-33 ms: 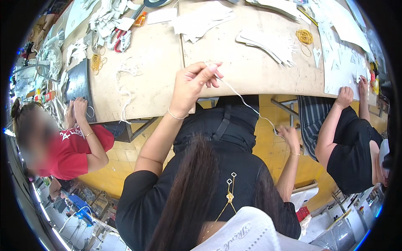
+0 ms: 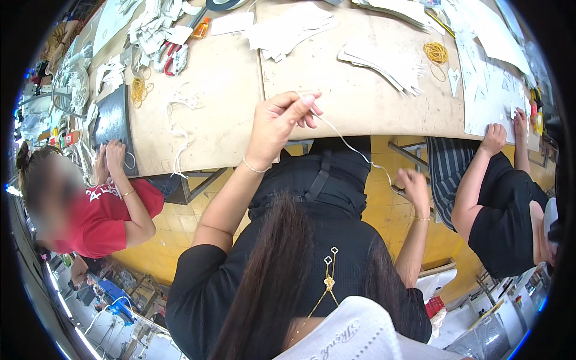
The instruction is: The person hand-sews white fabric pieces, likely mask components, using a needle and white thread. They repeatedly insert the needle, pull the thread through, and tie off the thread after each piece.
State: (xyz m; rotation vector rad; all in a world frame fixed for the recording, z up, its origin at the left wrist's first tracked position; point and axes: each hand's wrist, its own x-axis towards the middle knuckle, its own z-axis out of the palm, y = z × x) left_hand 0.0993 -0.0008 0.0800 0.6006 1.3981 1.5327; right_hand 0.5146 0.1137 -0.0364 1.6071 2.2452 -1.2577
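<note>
A thin white cord (image 2: 346,143) hangs in a loose curve between my two hands, over the front edge of the table. My left hand (image 2: 282,123) is raised at that edge, with thumb and fingers pinched on one end of the cord. Lower down and to the right, my right hand (image 2: 414,187) is closed on the other end, beside my body. Its fingertips are partly hidden and a little blurred. On the table, left of my left hand, more white cord (image 2: 180,146) lies loose and hangs over the edge.
White flat pieces (image 2: 291,29) and a fringed bundle (image 2: 384,67) lie ahead, near yellow rubber bands (image 2: 436,53). Red-handled cutters (image 2: 170,60) and an orange bottle (image 2: 201,28) are at far left. Co-workers sit close on both sides: one in a red shirt (image 2: 117,216), one in black (image 2: 501,231).
My right hand has risen slightly and turned, drawing its end of the cord a little. My left hand has shifted slightly to the right and down, still pinching the cord.
</note>
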